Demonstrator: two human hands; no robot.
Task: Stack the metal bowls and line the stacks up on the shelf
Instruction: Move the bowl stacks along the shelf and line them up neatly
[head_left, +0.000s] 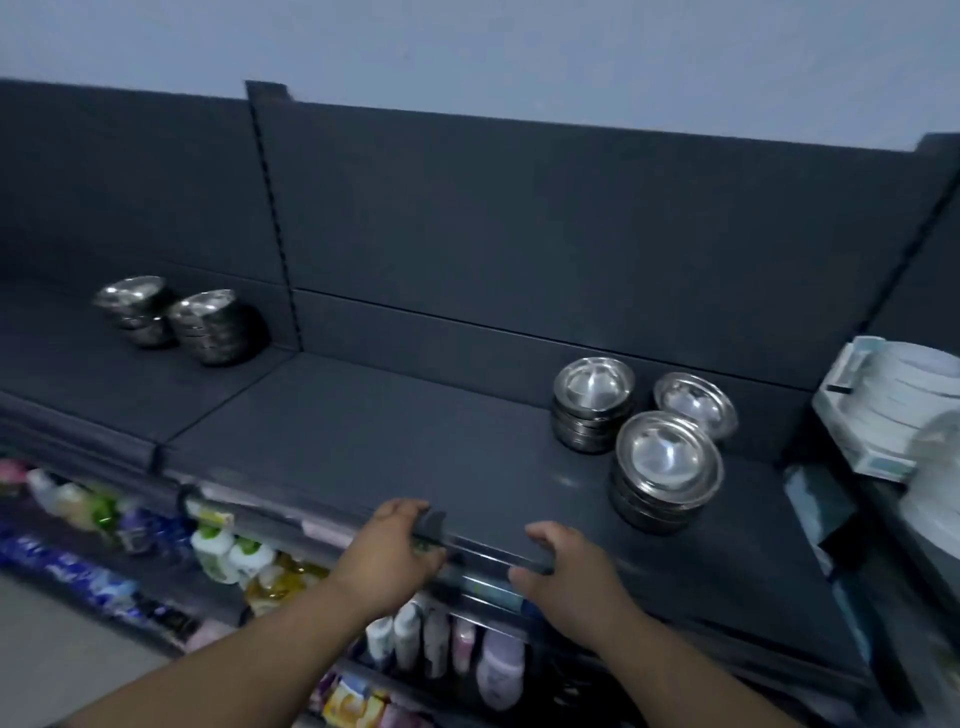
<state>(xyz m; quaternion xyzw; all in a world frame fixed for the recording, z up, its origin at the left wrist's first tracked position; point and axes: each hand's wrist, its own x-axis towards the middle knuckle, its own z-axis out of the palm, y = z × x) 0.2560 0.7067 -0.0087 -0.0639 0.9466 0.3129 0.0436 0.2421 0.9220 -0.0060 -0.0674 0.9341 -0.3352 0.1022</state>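
Note:
Three groups of metal bowls stand at the right of the dark shelf (363, 431): a stack at the back (592, 405), a taller stack nearer the front (667, 467), and a low tilted bowl (696, 402) behind it. Two more bowl stacks (137, 309) (213, 325) stand side by side on the neighbouring shelf section at the left. My left hand (389, 551) grips the shelf's front rail (488, 553), fingers curled over it. My right hand (561, 571) holds the same rail a little to the right, thumb on top. Neither hand touches a bowl.
A slotted upright post (270, 208) divides the two shelf sections. White plates and packaged ware (909, 395) sit on a unit at the far right. Bottles and packets (228, 556) fill the lower shelves below my hands.

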